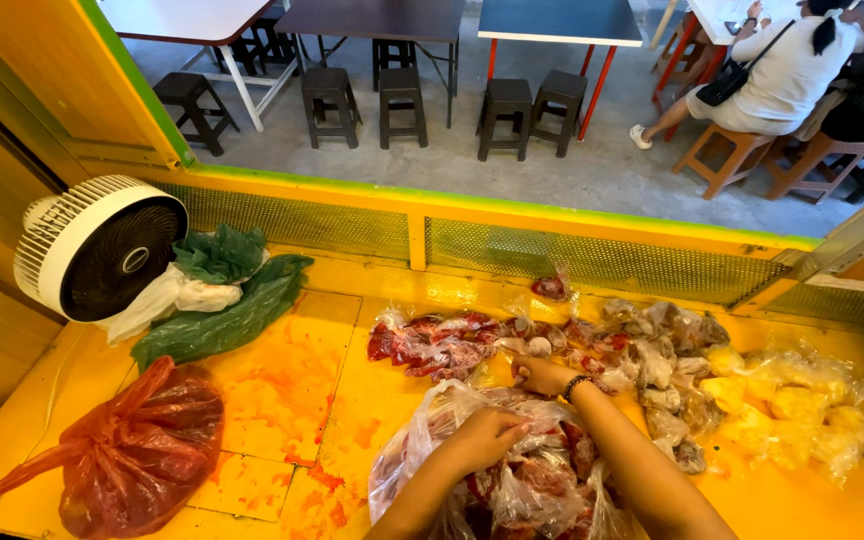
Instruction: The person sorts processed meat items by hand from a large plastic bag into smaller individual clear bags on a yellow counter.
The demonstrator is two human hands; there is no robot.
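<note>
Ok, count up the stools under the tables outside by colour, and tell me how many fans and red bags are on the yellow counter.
Dark stools: 6
Light wooden stools: 2
Fan: 1
Red bag: 1
Total: 10

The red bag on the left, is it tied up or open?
Tied shut. The red bag has its top twisted into a long tail pointing left, and it lies bulging on the yellow counter, away from both hands.
</note>
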